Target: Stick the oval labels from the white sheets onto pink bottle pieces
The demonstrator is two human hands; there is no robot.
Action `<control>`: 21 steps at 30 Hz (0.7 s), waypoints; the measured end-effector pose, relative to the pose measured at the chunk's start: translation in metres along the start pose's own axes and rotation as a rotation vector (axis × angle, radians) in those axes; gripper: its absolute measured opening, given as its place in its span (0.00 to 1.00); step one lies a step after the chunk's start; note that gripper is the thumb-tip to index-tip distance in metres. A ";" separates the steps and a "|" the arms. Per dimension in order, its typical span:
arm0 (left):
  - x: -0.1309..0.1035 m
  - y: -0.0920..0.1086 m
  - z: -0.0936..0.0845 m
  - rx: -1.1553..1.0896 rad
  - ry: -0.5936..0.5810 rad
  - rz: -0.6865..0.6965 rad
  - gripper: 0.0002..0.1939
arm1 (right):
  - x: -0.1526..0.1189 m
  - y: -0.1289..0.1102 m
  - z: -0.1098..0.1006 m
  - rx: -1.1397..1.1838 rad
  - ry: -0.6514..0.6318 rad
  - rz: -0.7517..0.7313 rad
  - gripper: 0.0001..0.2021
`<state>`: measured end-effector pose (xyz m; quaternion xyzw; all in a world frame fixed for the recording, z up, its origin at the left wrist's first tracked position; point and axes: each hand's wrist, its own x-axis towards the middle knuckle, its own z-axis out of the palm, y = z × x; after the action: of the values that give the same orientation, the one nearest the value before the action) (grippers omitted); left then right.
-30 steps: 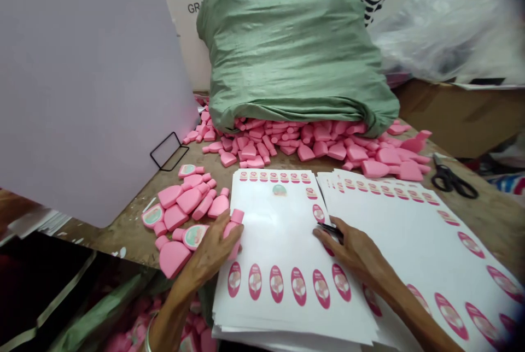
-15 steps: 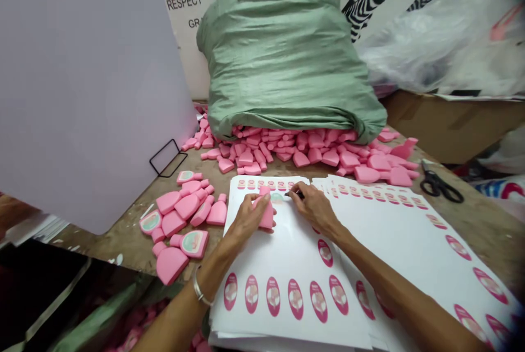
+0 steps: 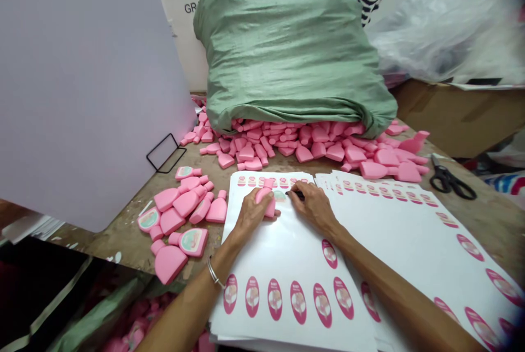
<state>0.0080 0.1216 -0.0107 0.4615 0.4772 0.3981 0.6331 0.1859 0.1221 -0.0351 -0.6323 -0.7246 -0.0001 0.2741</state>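
Over the left sticker sheet [image 3: 283,253], my left hand [image 3: 249,212] is closed around a small pink toy bottle [image 3: 268,197], its neck pointing away from me. My right hand [image 3: 316,207] pinches a small dark pointed tool [image 3: 288,193], mostly hidden by the fingers; its exact kind cannot be made out. Between the two hands lies a pale green label [image 3: 279,196] on the sheet, close to the tool's tip. To the left is a small group of pink bottles [image 3: 186,204], and some, such as the labelled bottle [image 3: 192,242], carry green labels.
A green sack [image 3: 287,57] stands at the back, with a heap of pink bottles [image 3: 303,152] spilling beneath it. Black-handled scissors [image 3: 453,180] lie at the right. More sticker sheets [image 3: 394,237] overlap beside mine. A pale panel [image 3: 90,95] with a black wire stand [image 3: 166,153] rises at the left.
The view has tipped down and shifted slightly. The bottle in my left hand has turned a little and sits deeper in the fingers. My right hand stays beside the green label.
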 end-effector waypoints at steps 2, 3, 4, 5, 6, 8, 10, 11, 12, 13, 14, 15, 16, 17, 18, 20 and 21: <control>0.001 -0.001 -0.001 0.000 0.000 -0.001 0.19 | 0.003 -0.001 -0.001 0.003 -0.015 0.030 0.05; 0.001 -0.002 -0.001 -0.001 -0.001 -0.001 0.20 | 0.004 -0.002 -0.001 -0.007 -0.023 0.050 0.06; 0.001 -0.002 -0.001 -0.004 -0.001 0.000 0.20 | 0.005 -0.004 -0.001 -0.025 -0.027 0.064 0.07; 0.001 -0.002 -0.001 -0.008 0.000 0.000 0.20 | 0.006 -0.005 -0.001 -0.046 -0.022 0.065 0.07; 0.000 -0.002 -0.001 -0.012 0.003 0.001 0.20 | 0.006 -0.006 -0.001 -0.068 -0.005 0.048 0.07; -0.002 -0.001 0.000 -0.021 0.009 0.004 0.20 | 0.004 -0.009 -0.001 -0.086 0.059 -0.028 0.07; -0.004 0.000 0.000 -0.033 0.014 0.012 0.20 | 0.002 -0.012 -0.003 -0.063 0.137 -0.086 0.08; -0.004 0.001 0.000 -0.040 0.016 0.017 0.20 | 0.001 -0.014 -0.005 -0.035 0.169 -0.088 0.09; -0.005 0.001 0.000 -0.048 0.019 0.022 0.20 | 0.000 -0.015 -0.008 0.007 0.190 -0.072 0.10; -0.005 0.001 0.000 -0.056 0.024 0.026 0.20 | -0.001 -0.016 -0.011 0.068 0.198 -0.036 0.10; -0.004 0.002 0.000 -0.066 0.031 0.028 0.20 | -0.001 -0.017 -0.015 0.155 0.197 0.016 0.11; -0.004 0.002 0.000 -0.077 0.038 0.028 0.20 | -0.001 -0.018 -0.019 0.264 0.186 0.081 0.12; -0.004 0.003 0.000 -0.088 0.046 0.026 0.20 | -0.001 -0.018 -0.024 0.385 0.169 0.153 0.14; -0.005 0.004 0.000 -0.096 0.051 0.024 0.21 | -0.001 -0.019 -0.028 0.505 0.150 0.225 0.15; -0.006 0.005 0.000 -0.113 0.055 0.022 0.21 | -0.001 -0.020 -0.033 0.610 0.128 0.289 0.16; -0.013 0.010 0.000 -0.197 0.044 0.005 0.22 | -0.002 -0.025 -0.041 0.742 0.075 0.366 0.18; -0.018 0.013 0.000 -0.258 0.026 -0.009 0.23 | -0.004 -0.028 -0.045 0.774 0.041 0.378 0.18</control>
<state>0.0028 0.1077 0.0058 0.3687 0.4324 0.4591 0.6828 0.1782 0.0974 0.0110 -0.6043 -0.5369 0.3094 0.5009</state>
